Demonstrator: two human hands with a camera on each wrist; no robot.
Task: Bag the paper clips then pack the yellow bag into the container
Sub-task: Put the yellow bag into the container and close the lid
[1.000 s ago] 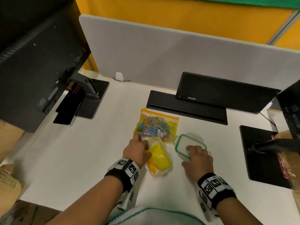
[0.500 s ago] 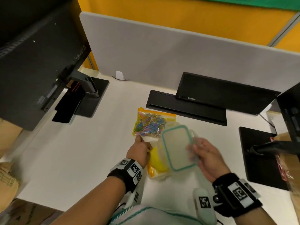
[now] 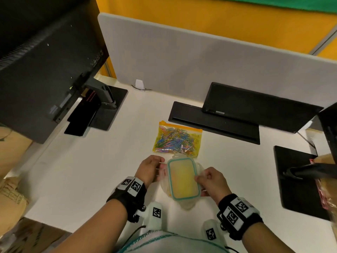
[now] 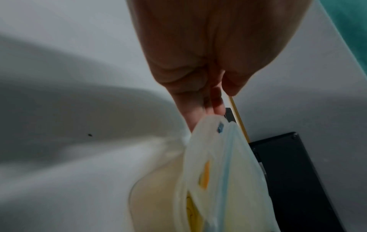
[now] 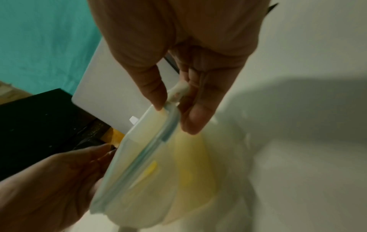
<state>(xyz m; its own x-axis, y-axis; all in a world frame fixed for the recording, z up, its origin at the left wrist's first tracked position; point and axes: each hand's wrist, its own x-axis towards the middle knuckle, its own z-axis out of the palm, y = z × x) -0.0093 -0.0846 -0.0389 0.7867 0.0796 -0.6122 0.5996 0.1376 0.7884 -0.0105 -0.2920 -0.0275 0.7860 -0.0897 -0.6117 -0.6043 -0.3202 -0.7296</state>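
— Yellow shows through the lid [image 3: 183,179]; where's the bag?
— Inside the container [image 5: 190,180], between my hands. My right hand [image 3: 212,182] pinches a lid latch; my left hand [image 3: 149,169] grips the opposite edge.

An office cubicle is showing here: a grey partition panel [image 3: 200,57] is backing a white surface [image 3: 91,170], with monitors [image 3: 42,66] standing on it.
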